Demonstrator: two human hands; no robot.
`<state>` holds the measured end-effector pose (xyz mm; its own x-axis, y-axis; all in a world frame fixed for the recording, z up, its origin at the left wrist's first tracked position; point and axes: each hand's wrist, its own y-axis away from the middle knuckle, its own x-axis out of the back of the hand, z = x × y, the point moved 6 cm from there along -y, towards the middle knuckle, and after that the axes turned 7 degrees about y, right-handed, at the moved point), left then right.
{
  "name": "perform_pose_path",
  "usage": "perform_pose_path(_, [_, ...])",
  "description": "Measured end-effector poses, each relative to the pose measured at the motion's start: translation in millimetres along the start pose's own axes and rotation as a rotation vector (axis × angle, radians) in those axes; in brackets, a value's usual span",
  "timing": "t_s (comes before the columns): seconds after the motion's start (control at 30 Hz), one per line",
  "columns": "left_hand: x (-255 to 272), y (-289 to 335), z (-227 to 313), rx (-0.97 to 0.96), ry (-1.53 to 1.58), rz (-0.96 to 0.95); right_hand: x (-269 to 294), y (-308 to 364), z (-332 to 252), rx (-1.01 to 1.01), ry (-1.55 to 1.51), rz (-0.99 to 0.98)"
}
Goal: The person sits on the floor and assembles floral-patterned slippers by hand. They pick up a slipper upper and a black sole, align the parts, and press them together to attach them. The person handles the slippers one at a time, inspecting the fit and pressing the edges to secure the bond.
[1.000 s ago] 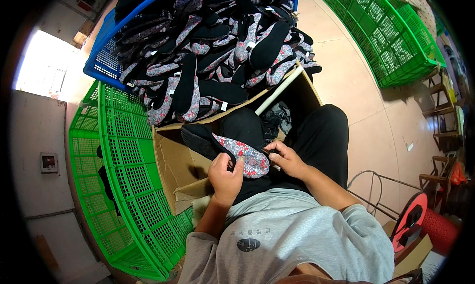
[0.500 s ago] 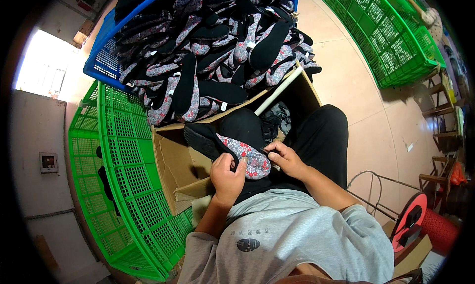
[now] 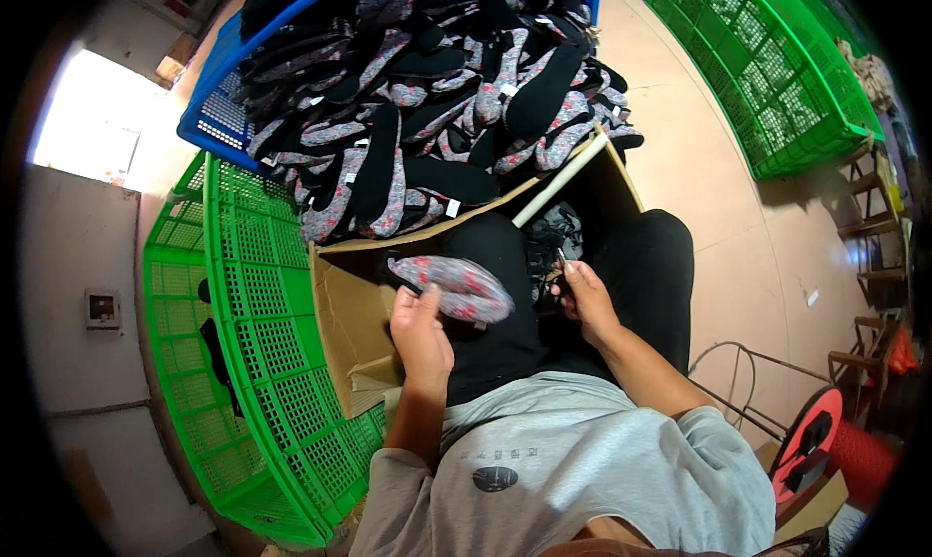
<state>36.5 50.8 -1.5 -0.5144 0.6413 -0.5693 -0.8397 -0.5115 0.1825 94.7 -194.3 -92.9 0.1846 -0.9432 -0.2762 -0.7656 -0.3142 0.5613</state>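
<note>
My left hand (image 3: 422,334) is closed on the edge of a slipper (image 3: 471,293) with a grey, red and white floral side, blurred by motion, above my left thigh. Its black part shows beside my fingers. Over my right thigh, my right hand (image 3: 587,300) grips a small metal-tipped tool (image 3: 561,258), its dark handle mostly hidden in the fingers. The two hands are apart, and the tool does not touch the slipper. Beyond my knees lies a large pile of similar slippers (image 3: 388,168) with black soles and small white tags.
An open cardboard box (image 3: 340,309) stands against my legs, with a pale tube (image 3: 558,183) across it and dark crumpled material inside. A blue crate (image 3: 209,130) holds the pile. Green crates (image 3: 257,363) stand at left and far right. A red-and-black reel (image 3: 808,440) is at lower right.
My hands have drawn apart. The left carried the slipper leftward and turned it; the right let go of the slipper and moved right, its tool now visible.
</note>
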Motion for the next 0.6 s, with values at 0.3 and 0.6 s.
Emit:
perform_pose_path(0.3, [41.3, -32.0, 11.5, 0.2, 0.792, 0.155, -6.3, 1.1, 1.9, -0.061, 0.03, -0.031])
perform_pose_path(0.6, [46.1, -31.2, 9.4, 0.227, 0.82, 0.135, -5.5, -0.5, 4.1, -0.056, 0.065, -0.018])
